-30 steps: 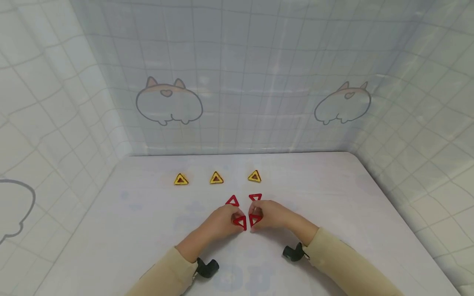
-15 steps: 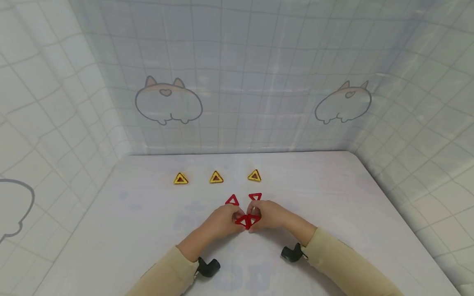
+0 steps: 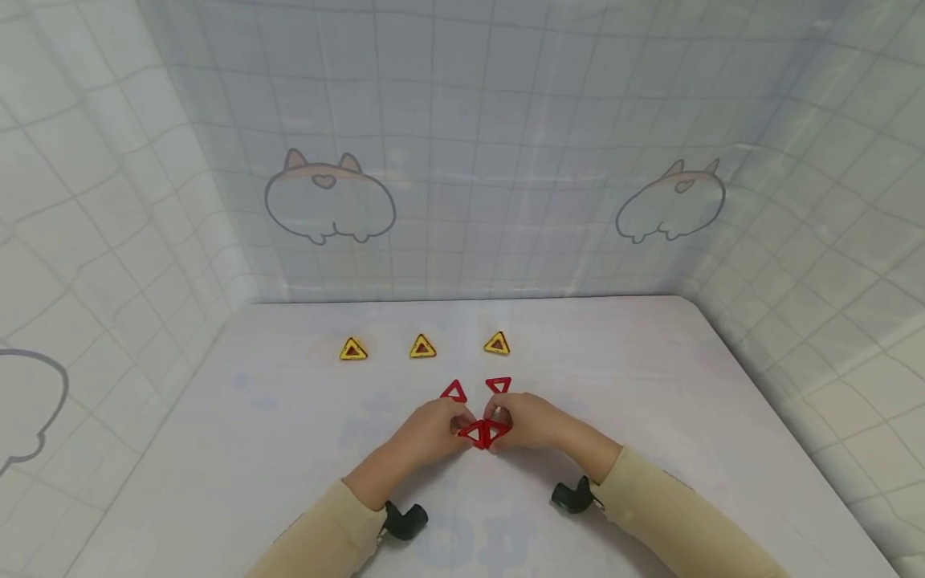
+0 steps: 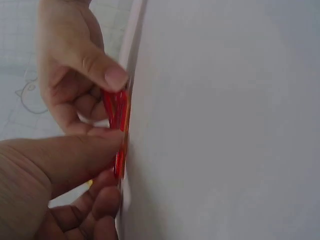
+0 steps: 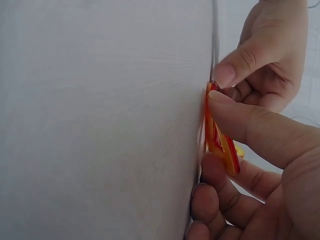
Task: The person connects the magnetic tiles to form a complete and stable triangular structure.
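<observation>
In the head view, my left hand pinches one red triangular frame tile, and my right hand pinches a second red triangular tile. The two tiles meet edge to edge between the hands, low over the white table. The left wrist view has the left thumb and fingers on a red tile, seen nearly edge-on. In the right wrist view, the right thumb and fingers hold an orange-red tile, tilted. Just beyond the hands lie a red tile pointing up and another pointing down, partly hidden by fingers.
Three yellow triangular pieces with dark centres, the left, middle and right, lie in a row farther back. The table is bordered by grid-patterned walls. A dark wrist fitting hangs under the left sleeve.
A second ago a narrow gap lay between the two held tiles. The hands have brought their edges together. The loose red tiles and the yellow pieces have stayed where they were.
</observation>
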